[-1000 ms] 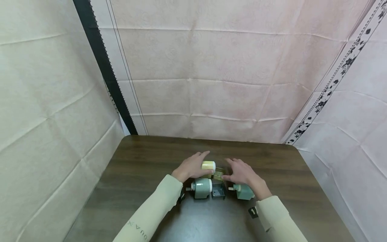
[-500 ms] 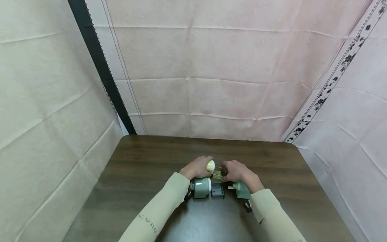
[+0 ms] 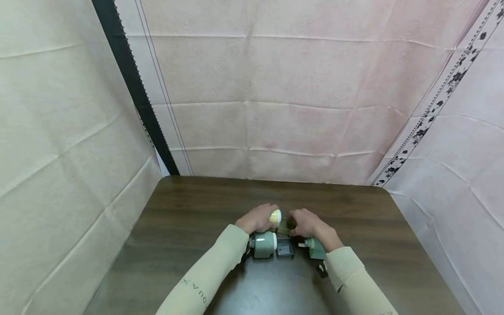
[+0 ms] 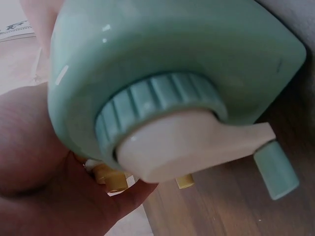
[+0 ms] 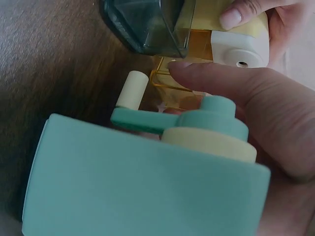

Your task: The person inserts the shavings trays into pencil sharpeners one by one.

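My left hand (image 3: 257, 218) holds a yellow crank pencil sharpener (image 5: 209, 14) with a white front, thumb on its body. My right hand (image 3: 309, 224) grips a clear amber shavings drawer (image 5: 172, 91) at the sharpener's front; its far fingers are largely hidden. Near my left wrist stands a green sharpener (image 3: 263, 245), whose cream crank (image 4: 187, 140) fills the left wrist view. Below my right hand is a second green sharpener (image 3: 316, 249) with a green crank arm and cream knob. Between the two green sharpeners lies a smoky clear drawer (image 3: 285, 248).
Everything stands on a dark wooden table (image 3: 189, 245), the sharpeners and drawers bunched close together. Pale cloth (image 3: 291, 96) hangs behind the table and at both sides. A small black device (image 3: 322, 269) sits at my right wrist.
My left hand has come down from spread fingers to a hold on the yellow sharpener. My right hand has closed in on the amber drawer. Both hands hardly move in the last half second.
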The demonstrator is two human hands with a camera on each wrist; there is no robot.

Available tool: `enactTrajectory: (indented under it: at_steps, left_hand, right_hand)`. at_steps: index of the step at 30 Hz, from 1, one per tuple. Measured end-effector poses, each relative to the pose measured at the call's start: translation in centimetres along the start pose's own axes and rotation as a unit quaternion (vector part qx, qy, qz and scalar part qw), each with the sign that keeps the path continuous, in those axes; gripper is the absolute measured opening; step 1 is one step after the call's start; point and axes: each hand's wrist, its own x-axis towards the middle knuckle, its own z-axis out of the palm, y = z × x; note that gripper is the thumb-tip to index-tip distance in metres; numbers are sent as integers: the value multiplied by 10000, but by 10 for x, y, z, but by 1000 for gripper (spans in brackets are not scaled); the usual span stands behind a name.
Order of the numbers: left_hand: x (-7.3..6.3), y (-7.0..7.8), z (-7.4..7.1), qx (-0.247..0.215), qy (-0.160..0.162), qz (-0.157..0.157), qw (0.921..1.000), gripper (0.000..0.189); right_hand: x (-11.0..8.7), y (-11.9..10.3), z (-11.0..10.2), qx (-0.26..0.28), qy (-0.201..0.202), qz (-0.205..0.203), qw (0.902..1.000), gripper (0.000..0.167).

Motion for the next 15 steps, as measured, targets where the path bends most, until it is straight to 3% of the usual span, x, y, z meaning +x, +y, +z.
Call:
enactTrajectory:
  at_steps: [15]
  left_hand:
    - [-2,-1,0,106,5,-4,9999,53]
  right_hand:
    - [6,-3,4,-29,221,-186,9996,38]
